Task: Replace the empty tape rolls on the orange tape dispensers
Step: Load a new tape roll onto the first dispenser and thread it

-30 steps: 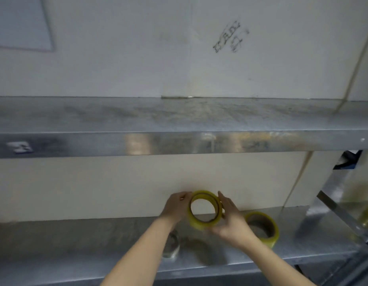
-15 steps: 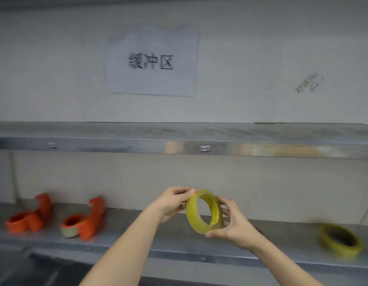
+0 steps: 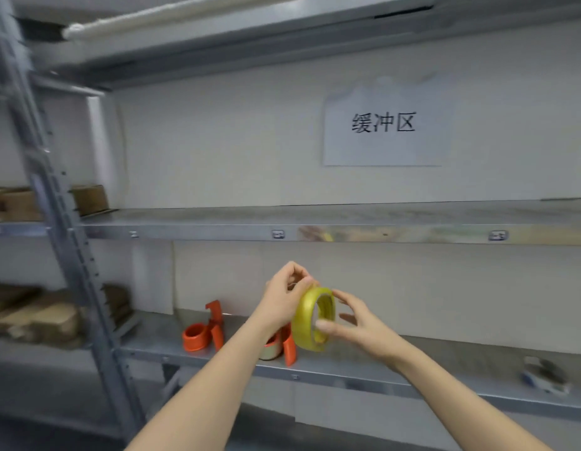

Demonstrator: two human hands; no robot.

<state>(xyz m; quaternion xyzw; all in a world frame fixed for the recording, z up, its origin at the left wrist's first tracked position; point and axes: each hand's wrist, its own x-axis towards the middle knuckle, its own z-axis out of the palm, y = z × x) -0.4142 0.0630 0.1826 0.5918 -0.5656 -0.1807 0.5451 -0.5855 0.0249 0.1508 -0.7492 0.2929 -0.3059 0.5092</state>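
I hold a yellow tape roll [image 3: 307,319] upright in front of the lower shelf [image 3: 413,362]. My right hand [image 3: 354,323] grips its rim with thumb and fingers. My left hand [image 3: 284,292] pinches at the roll's top edge with curled fingers. Behind my left forearm an orange tape dispenser [image 3: 282,348] with a pale roll stands on the shelf, partly hidden. A second orange tape dispenser [image 3: 203,332] stands further left, its hub bare.
A small grey and blue object [image 3: 543,375] lies on the lower shelf at the right. Cardboard stacks [image 3: 38,315] fill the neighbouring bay beyond the metal upright [image 3: 74,255]. A paper sign [image 3: 383,125] hangs on the wall above the middle shelf [image 3: 315,222].
The view has swung left, so the dispensers now sit behind my hands and the spare yellow roll is out of view. Both hands kept hold of the roll, now turned more edge-on.
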